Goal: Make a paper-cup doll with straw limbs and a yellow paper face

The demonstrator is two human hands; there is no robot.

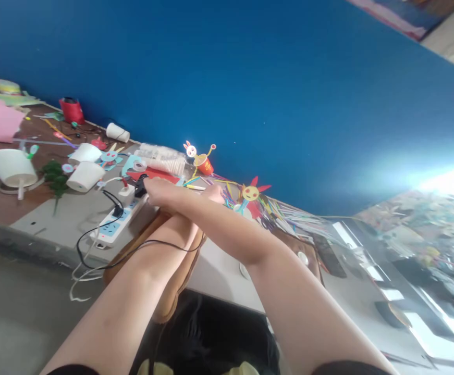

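Two forearms (230,224) are crossed mid-frame, R over L. The R hand (158,191), left of ctr, is set at the upper end of the white strip (109,229); a black plug (140,186) is seen right at its fingertips, on their left. Contact is apparent, but whether the plug is gripped can't be told (blur, fingers part-hidden). The L hand (214,194) is seen just above the R forearm, near ctr, part-covered by it; its state can't be told either. Thin coloured sticks (281,216) are spread to its right. Left of the R hand, a white plug (126,191) & a 2nd black plug (118,210) are seen at the strip; a black cord (133,253) is draped across the L forearm. Under that arm lies a tan cushion (168,310), part over the table (227,271) edge. Stacked cups (164,159) & red paper (160,173) are seen just above the R hand.
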